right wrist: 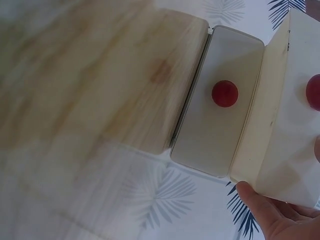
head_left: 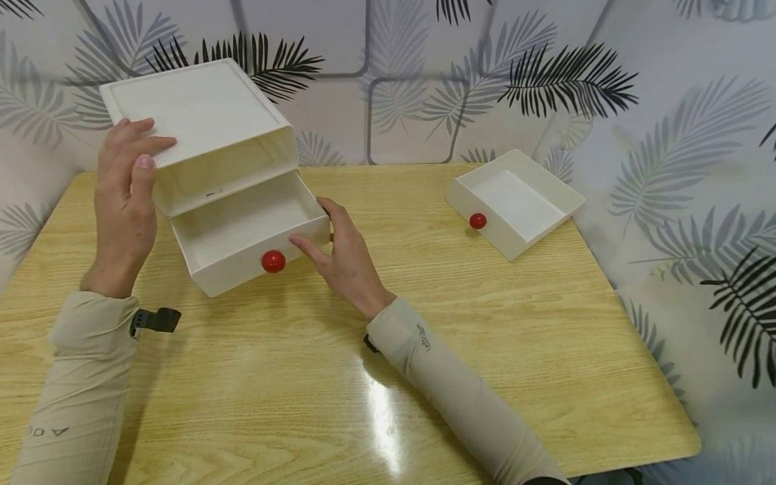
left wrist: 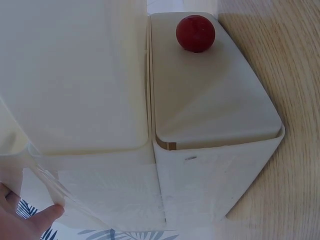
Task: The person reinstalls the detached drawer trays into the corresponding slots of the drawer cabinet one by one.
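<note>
A white drawer cabinet [head_left: 200, 108] stands on the table at the left in the head view. Its upper drawer [head_left: 242, 214], with a red knob [head_left: 273, 261], sticks partway out. My right hand [head_left: 351, 263] grips this drawer's right front corner, thumb on the front panel and fingers at the side. My left hand [head_left: 127, 202] rests on the cabinet's upper left edge, fingers fairly straight over the top. Below the pulled-out drawer, a lower drawer [right wrist: 215, 130] with its own red knob [right wrist: 225, 93] sits in its slot; the right wrist view shows it.
A separate white drawer [head_left: 515, 202] with a red knob [head_left: 477, 221] lies on the wood-grain table [head_left: 291, 397] to the right. Leaf-patterned covering [head_left: 418, 40] stands behind the table. The table's right edge slopes toward the front corner.
</note>
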The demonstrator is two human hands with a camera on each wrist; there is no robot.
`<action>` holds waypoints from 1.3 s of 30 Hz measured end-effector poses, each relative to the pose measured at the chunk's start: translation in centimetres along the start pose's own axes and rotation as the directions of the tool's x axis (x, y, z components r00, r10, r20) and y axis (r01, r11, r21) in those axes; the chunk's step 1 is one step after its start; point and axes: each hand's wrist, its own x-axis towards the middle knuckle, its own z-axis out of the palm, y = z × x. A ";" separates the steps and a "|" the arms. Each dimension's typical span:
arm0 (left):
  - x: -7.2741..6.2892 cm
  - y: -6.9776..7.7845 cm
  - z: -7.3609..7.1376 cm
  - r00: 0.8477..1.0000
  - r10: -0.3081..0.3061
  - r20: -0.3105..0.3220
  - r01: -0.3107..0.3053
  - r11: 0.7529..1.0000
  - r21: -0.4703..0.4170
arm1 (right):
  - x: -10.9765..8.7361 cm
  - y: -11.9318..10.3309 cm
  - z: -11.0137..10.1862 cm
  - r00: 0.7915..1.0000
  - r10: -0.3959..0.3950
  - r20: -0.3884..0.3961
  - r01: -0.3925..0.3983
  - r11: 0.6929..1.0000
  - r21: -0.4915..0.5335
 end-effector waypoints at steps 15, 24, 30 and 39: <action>0.0 0.6 0.0 1.000 0.011 -0.003 -0.011 1.000 -0.007 | 0.7 0.0 0.3 0.999 0.025 -0.019 -0.024 0.998 0.061; -0.2 0.7 -0.1 1.000 0.008 -0.006 -0.008 1.000 -0.017 | 0.9 -0.1 0.7 0.999 0.046 -0.015 -0.044 0.996 0.074; -0.1 0.6 0.0 1.000 0.015 -0.007 -0.015 1.000 -0.026 | 1.1 0.0 0.8 0.999 0.047 -0.026 -0.045 0.996 0.083; -0.2 0.8 0.0 1.000 0.008 -0.004 -0.008 1.000 -0.028 | 1.4 0.2 1.2 0.997 0.069 -0.025 -0.066 0.989 0.132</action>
